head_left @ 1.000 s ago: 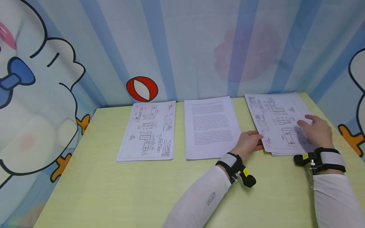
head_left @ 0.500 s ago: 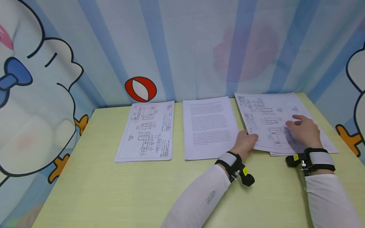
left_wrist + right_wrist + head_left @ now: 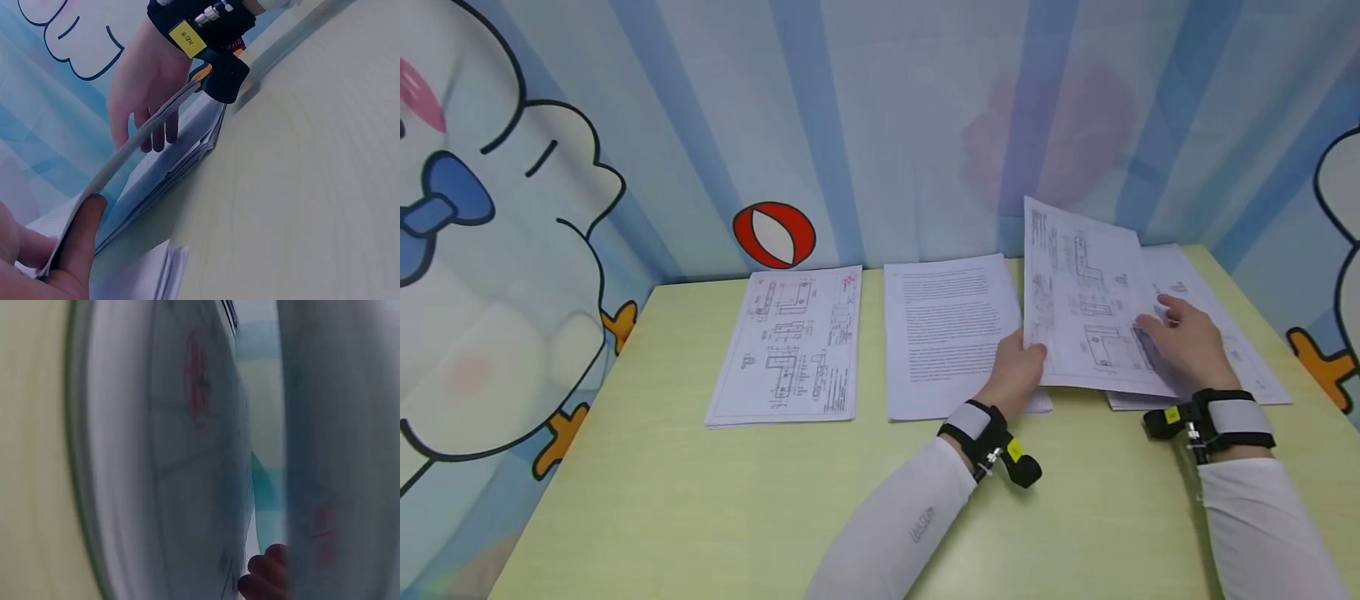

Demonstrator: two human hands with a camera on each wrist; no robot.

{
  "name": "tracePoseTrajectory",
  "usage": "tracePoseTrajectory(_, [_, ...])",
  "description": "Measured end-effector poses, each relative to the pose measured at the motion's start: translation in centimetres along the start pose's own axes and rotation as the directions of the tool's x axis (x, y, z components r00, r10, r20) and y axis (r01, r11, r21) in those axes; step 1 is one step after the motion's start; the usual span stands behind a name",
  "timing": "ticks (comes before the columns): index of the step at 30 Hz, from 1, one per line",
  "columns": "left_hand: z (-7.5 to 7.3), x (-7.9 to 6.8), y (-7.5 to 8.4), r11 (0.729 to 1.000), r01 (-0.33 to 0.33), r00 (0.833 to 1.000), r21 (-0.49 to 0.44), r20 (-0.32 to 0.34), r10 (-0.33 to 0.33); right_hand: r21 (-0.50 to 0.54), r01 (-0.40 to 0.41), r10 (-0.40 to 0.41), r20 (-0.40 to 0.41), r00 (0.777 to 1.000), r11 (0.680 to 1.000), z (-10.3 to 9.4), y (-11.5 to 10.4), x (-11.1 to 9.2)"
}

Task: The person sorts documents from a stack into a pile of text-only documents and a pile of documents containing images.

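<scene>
In the head view, my left hand (image 3: 1015,371) grips the lower left corner of several lifted sheets printed with technical drawings (image 3: 1075,333). The left wrist view shows a finger under the bent edge of these sheets (image 3: 125,150). My right hand (image 3: 1187,342) is at the right side of the lifted sheets, fingers loosely bent. Its fingers (image 3: 159,134) hang down past the sheets, above the remaining drawing stack (image 3: 1243,362); whether they touch it I cannot tell. Fingertips (image 3: 265,572) also show between stack and raised sheets in the right wrist view.
A stack of text pages (image 3: 951,333) lies mid-table, partly under the left hand and the raised sheets. Another stack of drawings (image 3: 786,346) lies at the left. A striped curtain (image 3: 910,125) stands behind the pale yellow table (image 3: 700,508).
The left hand has moved left with the top sheets, lifting their left side off the right stack. The right hand has shifted slightly left, and the stack beneath is more exposed.
</scene>
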State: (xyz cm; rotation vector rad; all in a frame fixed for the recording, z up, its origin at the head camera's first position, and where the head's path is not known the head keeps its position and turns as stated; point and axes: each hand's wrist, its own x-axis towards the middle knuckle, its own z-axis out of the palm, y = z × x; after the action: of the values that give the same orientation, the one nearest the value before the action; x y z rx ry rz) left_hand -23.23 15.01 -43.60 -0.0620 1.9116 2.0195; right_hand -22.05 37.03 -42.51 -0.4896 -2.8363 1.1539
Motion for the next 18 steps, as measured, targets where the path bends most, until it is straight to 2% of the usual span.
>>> tracePoseTrajectory(4, [-2.2, -0.1, 0.5, 0.999, -0.028, 0.999, -0.016, 0.030, 0.028, 0.104, -0.017, 0.013, 0.035, 0.999, 0.994, 0.5, -1.0, 0.2])
tracePoseTrajectory(7, [-4.0, -0.1, 0.9, 0.998, -0.061, 0.998, -0.024, 0.025, 0.062, 0.249, -0.044, 0.024, 0.085, 0.996, 0.968, 0.8, -2.2, -0.1])
tracePoseTrajectory(9, [-5.3, -0.2, 1.3, 0.996, -0.083, 0.996, -0.023, 0.021, 0.083, 0.424, -0.064, 0.001, 0.147, 0.989, 0.903, 1.0, -3.1, -0.5])
tracePoseTrajectory(10, [-6.1, -0.4, 1.5, 0.995, -0.094, 0.995, -0.016, 0.013, 0.095, 0.511, -0.073, -0.020, 0.174, 0.985, 0.857, 1.1, -3.5, -0.7])
tracePoseTrajectory(12, [-7.8, -0.6, 2.0, 0.993, -0.118, 0.993, -0.004, 0.003, 0.118, 0.662, -0.095, -0.078, 0.227, 0.971, 0.743, 1.3, -4.6, -1.4])
tracePoseTrajectory(14, [-9.6, -0.9, 2.4, 0.989, -0.145, 0.989, 0.022, -0.016, 0.145, 0.746, -0.110, -0.130, 0.256, 0.958, 0.657, 1.9, -6.0, -2.1])
tracePoseTrajectory(16, [-11.6, -1.4, 2.8, 0.984, -0.170, 0.984, 0.055, -0.036, 0.172, 0.754, -0.084, -0.157, 0.242, 0.958, 0.651, 2.9, -7.6, -2.8])
tracePoseTrajectory(18, [-13.7, -1.8, 3.0, 0.976, -0.192, 0.979, 0.100, -0.044, 0.197, 0.731, -0.051, -0.160, 0.217, 0.963, 0.680, 4.2, -9.1, -3.5])
